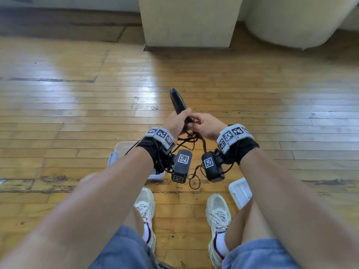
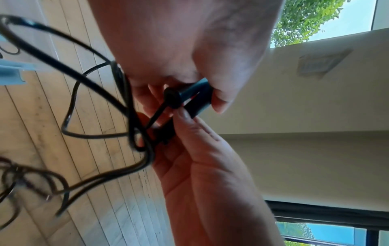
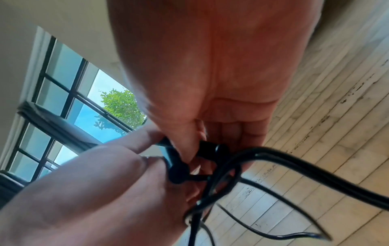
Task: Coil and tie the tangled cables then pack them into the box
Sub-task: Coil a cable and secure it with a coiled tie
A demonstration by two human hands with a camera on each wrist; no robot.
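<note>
Black power adapter (image 1: 177,102) gripped by left hand (image 1: 174,123), raised above floor at 12 o'clock of shoes. Black cable (image 2: 101,89) loops pinched by right hand (image 1: 206,126), fingers curled. Box (image 1: 118,152) at 9 o'clock, on floor.

We see a worn wooden floor (image 1: 77,113), a cream pillar (image 1: 189,22), white sneakers (image 1: 218,210), denim shorts (image 1: 124,249), and a window (image 3: 69,93) with green foliage (image 3: 122,103).

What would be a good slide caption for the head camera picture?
Seated above a wooden floor, left hand grips a black plug-like handle while right hand works its tangled black cable.
</note>
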